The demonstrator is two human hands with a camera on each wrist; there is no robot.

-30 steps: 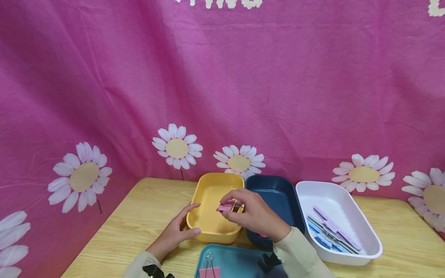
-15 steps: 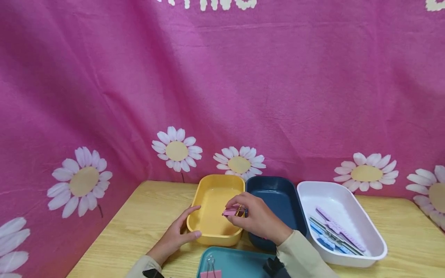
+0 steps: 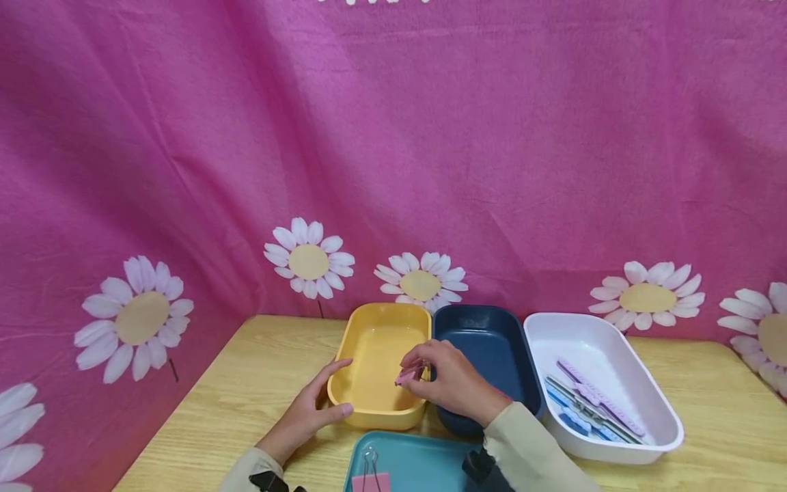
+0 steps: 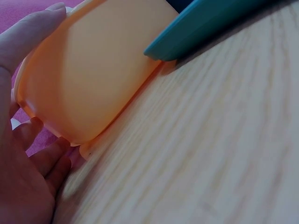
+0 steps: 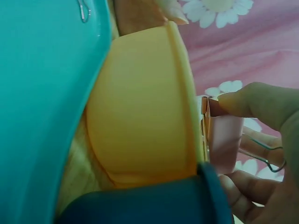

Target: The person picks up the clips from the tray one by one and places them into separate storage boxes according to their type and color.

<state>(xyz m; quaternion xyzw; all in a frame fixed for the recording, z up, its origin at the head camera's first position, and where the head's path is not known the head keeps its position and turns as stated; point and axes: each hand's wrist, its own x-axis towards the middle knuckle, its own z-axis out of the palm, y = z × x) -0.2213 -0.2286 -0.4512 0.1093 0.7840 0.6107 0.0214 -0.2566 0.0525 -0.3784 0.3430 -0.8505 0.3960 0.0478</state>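
Note:
My right hand (image 3: 458,383) pinches a pink binder clip (image 5: 225,140) between thumb and fingers over the right side of the yellow bin (image 3: 375,328). In the right wrist view, the clip's wire handles point back toward the palm. My left hand (image 3: 304,413) rests at the bin's near left corner, thumb along the front and fingers spread on the left side. The left wrist view shows its fingertips touching the yellow wall (image 4: 105,70). Another pink binder clip (image 3: 371,482), handles up, lies on the teal tray (image 3: 418,451) and is cut off by the frame's edge.
A navy bin (image 3: 482,342) stands right beside the yellow one, partly hidden by my right hand. Further right, a white bin (image 3: 572,335) holds several purple, blue and grey long items (image 3: 593,403). A pink daisy-printed cloth (image 3: 492,171) hangs behind the wooden table (image 3: 203,417).
The pink binder clip in my right hand has turned, its near end now dipping toward the yellow bin, after a small shift right. My left hand stays at the bin's corner.

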